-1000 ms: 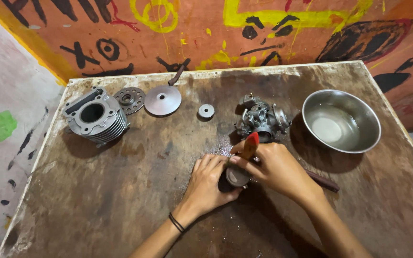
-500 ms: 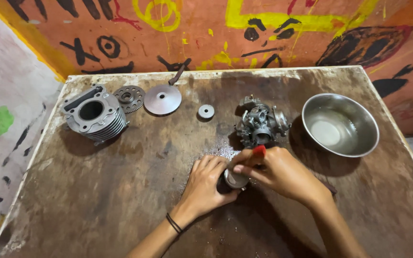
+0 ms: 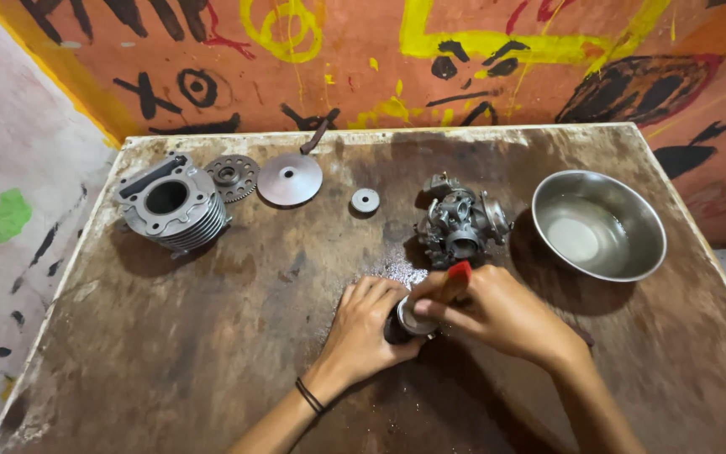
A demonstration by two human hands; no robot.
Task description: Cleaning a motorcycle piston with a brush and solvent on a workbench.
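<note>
My left hand [image 3: 365, 326] wraps around a small round metal part [image 3: 414, 319] that rests on the worn brown table [image 3: 212, 336]. My right hand [image 3: 497, 311] grips a tool with a wooden handle and a red end [image 3: 457, 274]; its working end is pressed down at the round part and hidden by my fingers. A black band sits on my left wrist. Just beyond my hands lies a grey carburetor [image 3: 461, 224]. Small wet specks dot the table near the part.
A finned engine cylinder [image 3: 172, 206] stands at the far left, with a toothed disc [image 3: 231, 176], a smooth metal disc [image 3: 290, 179] and a small washer [image 3: 365, 200] beside it. A steel bowl [image 3: 598, 224] with liquid sits at the right. A painted wall runs behind.
My right hand has tilted the red-ended tool lower and drawn closer over the round part. My left hand has kept its hold. The view has shifted slightly.
</note>
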